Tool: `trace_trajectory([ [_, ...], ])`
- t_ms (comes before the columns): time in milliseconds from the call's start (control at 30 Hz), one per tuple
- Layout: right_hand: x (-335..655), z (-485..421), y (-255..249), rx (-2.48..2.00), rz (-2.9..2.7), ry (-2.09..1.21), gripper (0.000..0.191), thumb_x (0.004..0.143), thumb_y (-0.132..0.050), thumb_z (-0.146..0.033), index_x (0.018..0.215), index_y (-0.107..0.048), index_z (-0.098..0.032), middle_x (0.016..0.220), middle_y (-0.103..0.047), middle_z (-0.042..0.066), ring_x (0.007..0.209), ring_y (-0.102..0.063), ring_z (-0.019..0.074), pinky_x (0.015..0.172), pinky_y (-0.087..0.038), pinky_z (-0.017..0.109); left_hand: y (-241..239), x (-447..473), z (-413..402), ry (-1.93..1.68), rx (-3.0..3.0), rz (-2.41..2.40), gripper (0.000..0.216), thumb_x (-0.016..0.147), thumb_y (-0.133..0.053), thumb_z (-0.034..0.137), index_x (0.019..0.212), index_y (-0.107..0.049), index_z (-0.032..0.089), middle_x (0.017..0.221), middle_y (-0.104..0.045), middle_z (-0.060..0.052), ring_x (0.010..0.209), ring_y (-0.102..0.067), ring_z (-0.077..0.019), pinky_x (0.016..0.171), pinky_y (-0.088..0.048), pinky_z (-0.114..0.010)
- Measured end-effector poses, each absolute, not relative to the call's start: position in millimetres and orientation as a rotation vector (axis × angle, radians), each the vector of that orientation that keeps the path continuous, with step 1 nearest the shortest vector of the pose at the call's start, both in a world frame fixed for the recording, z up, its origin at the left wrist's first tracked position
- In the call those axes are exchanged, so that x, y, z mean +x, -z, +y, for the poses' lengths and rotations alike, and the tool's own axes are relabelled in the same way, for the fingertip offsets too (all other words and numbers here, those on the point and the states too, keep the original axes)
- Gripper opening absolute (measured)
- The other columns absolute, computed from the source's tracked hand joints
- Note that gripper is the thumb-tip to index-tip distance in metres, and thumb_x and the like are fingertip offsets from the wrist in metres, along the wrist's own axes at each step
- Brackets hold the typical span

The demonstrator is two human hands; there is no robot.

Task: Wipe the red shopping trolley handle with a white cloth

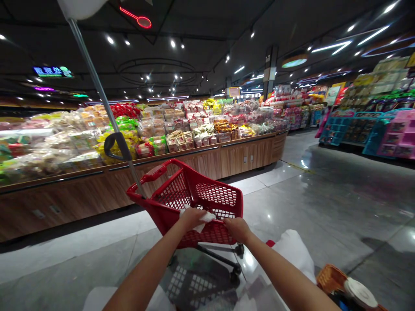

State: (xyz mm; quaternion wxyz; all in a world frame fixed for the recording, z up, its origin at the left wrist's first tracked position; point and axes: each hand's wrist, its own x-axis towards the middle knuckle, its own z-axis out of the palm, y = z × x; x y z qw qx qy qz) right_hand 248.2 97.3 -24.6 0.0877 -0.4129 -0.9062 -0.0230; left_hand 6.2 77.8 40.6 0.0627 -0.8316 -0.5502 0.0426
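Note:
A red plastic shopping cart (197, 194) stands on the grey floor in front of me, its basket showing nothing inside. My left hand (191, 218) is closed on the near rim of the cart with a white crumpled tissue or cloth (204, 218) under its fingers. My right hand (237, 228) is closed on the same rim just to the right. A grey pole (97, 90) with a dark handle rises from the cart's left side up to the top of the view.
A long wooden display counter (194, 162) piled with bagged snacks runs along the left and ahead. Blue and pink shelf racks (372, 129) stand at the right. Open tiled aisle lies to the right. A white bag (295, 252) and a basket-like item (330, 278) sit low near me.

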Motion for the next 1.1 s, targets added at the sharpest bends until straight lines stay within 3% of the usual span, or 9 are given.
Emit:
trace_trajectory([
  [133, 251.9, 103.0, 20.3, -1.222, -2.728, 0.081, 0.022, 0.095, -0.040, -0.024, 0.102, -0.060, -0.022, 0.084, -0.072, 0.004, 0.076, -0.067, 0.0174, 0.060, -0.036, 0.022, -70.0, -56.0, 70.5, -0.225, -2.255, -1.969, 0.060, 0.081, -0.060, 0.050, 0.134, -0.047, 0.025, 0.099, -0.071, -0.009, 0.090, -0.067, -0.0259, 0.076, -0.047, -0.033],
  [200, 252.6, 106.4, 21.3, -1.206, -2.735, 0.085, 0.023, 0.096, -0.039, -0.024, 0.103, -0.060, -0.021, 0.086, -0.072, 0.005, 0.076, -0.067, 0.0171, 0.060, -0.036, 0.023, -83.4, -75.4, 66.7, -0.258, -2.119, -2.082, 0.074, 0.074, -0.065, 0.057, 0.136, -0.046, 0.021, 0.100, -0.071, -0.013, 0.093, -0.066, -0.0293, 0.078, -0.047, -0.035],
  [300, 253.1, 111.0, 24.4, -1.197, -2.738, 0.083, 0.022, 0.094, -0.040, -0.024, 0.102, -0.061, -0.020, 0.088, -0.072, 0.005, 0.076, -0.066, 0.0171, 0.061, -0.036, 0.023, -95.7, -82.3, 64.1, -0.318, -2.046, -2.103, 0.067, 0.066, -0.064, 0.069, 0.109, -0.066, 0.018, 0.102, -0.070, -0.017, 0.100, -0.064, -0.0334, 0.086, -0.044, -0.040],
  [400, 253.3, 112.9, 26.5, -1.195, -2.738, 0.079, 0.021, 0.092, -0.044, -0.022, 0.103, -0.061, -0.019, 0.087, -0.071, 0.005, 0.075, -0.066, 0.0173, 0.061, -0.036, 0.022, -92.4, -62.4, 63.7, -0.332, -2.063, -2.134, 0.064, 0.067, -0.059, 0.074, 0.095, -0.070, 0.018, 0.097, -0.071, -0.017, 0.096, -0.065, -0.0336, 0.086, -0.045, -0.041],
  [567, 254.0, 109.7, 23.2, -1.183, -2.726, 0.047, 0.021, 0.090, -0.045, -0.019, 0.103, -0.061, -0.019, 0.086, -0.071, 0.005, 0.074, -0.065, 0.0171, 0.061, -0.036, 0.022, -46.0, 14.6, 62.0, -0.074, -2.224, -1.986, 0.052, 0.080, -0.059, 0.056, 0.115, -0.063, 0.018, 0.101, -0.070, -0.014, 0.095, -0.064, -0.0300, 0.083, -0.047, -0.040],
  [733, 253.2, 106.7, 20.7, -1.164, -2.691, 0.003, 0.025, 0.092, -0.042, -0.020, 0.109, -0.061, -0.021, 0.093, -0.072, 0.005, 0.076, -0.066, 0.0170, 0.063, -0.038, 0.023, 10.2, 67.5, 46.8, 0.299, -2.084, -1.820, 0.055, 0.088, -0.051, 0.027, 0.142, -0.039, 0.024, 0.131, -0.056, -0.012, 0.121, -0.050, -0.0295, 0.104, -0.035, -0.050],
  [900, 250.1, 107.0, 20.9, -1.178, -2.673, 0.015, 0.023, 0.092, -0.044, -0.023, 0.107, -0.061, -0.021, 0.090, -0.072, 0.004, 0.074, -0.067, 0.0179, 0.060, -0.038, 0.023, 13.5, 59.3, 26.8, 0.363, -2.177, -1.727, 0.071, 0.081, -0.059, 0.052, 0.144, -0.035, 0.027, 0.145, -0.041, -0.013, 0.132, -0.036, -0.0360, 0.103, -0.035, -0.052],
  [1000, 246.7, 106.2, 19.2, -1.210, -2.673, 0.027, 0.021, 0.093, -0.043, -0.023, 0.103, -0.062, -0.021, 0.086, -0.072, 0.005, 0.073, -0.067, 0.0173, 0.060, -0.038, 0.023, -9.6, 56.4, 31.7, 0.208, -2.230, -1.783, 0.053, 0.085, -0.055, 0.051, 0.133, -0.049, 0.028, 0.129, -0.056, -0.013, 0.114, -0.052, -0.0338, 0.092, -0.042, -0.049],
  [1100, 242.0, 105.8, 19.1, -1.223, -2.656, 0.015, 0.020, 0.093, -0.043, -0.023, 0.101, -0.062, -0.021, 0.086, -0.072, 0.004, 0.073, -0.067, 0.0168, 0.061, -0.038, 0.023, -29.1, 66.4, 52.0, 0.138, -2.268, -1.752, 0.048, 0.084, -0.059, 0.048, 0.124, -0.054, 0.023, 0.114, -0.062, -0.013, 0.106, -0.056, -0.0307, 0.094, -0.041, -0.048],
])
